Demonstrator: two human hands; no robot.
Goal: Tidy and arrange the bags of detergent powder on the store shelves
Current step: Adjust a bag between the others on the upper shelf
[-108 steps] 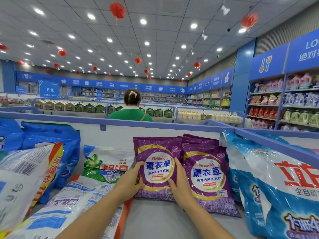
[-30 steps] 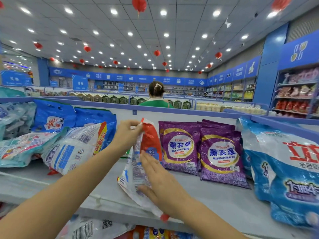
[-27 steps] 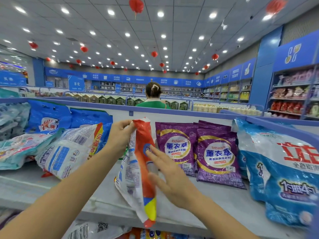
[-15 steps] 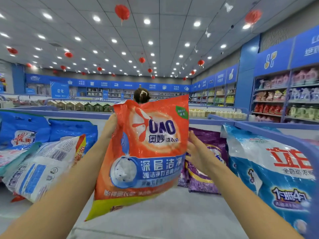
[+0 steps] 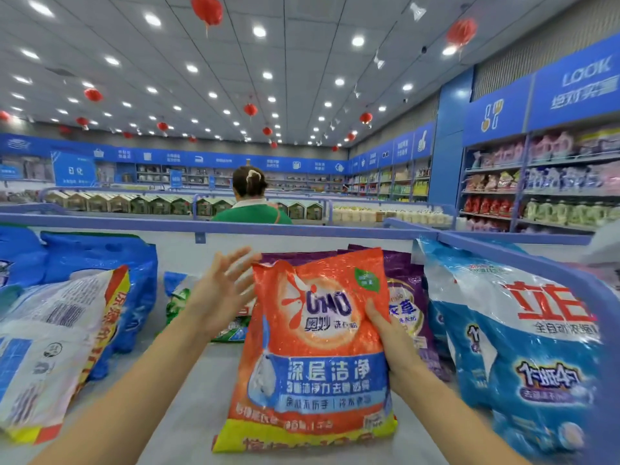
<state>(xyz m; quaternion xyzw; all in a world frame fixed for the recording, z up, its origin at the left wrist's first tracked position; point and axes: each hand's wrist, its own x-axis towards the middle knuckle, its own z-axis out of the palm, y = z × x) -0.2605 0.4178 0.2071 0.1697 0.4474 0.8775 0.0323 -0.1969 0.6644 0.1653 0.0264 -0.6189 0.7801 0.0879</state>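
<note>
Bright even light from recessed ceiling lamps (image 5: pixel 259 31), fisheye curvature, motion blur at right edge.

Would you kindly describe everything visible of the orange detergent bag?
The orange bag, glossy plastic with a blue band, yellow bottom strip and green badge, stands upright on the shelf, facing the camera, before the purple bags. The right hand grips its right edge; the left hand hovers open near its top left corner.
</note>
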